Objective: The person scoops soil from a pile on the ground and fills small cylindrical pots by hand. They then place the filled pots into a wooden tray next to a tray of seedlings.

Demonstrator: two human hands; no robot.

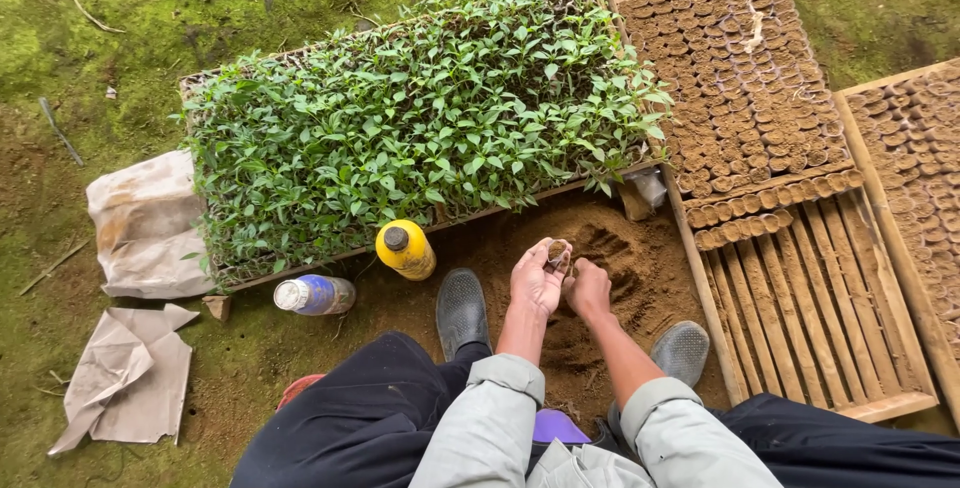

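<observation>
Soil-filled seedling pot sat pinched in the left hand; right hand, fisted over the soil heap, risked spilling soil if jostled.

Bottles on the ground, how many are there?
2. A yellow bottle stands by the seedling tray's near edge, beside the left shoe. A clear bottle with a blue label lies on its side just left of it. Others could be hidden behind the plants.

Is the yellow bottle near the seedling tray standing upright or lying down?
Upright, roughly: the yellow bottle shows its dark cap from above, unlike the clear bottle lying on its side beside it.
</observation>
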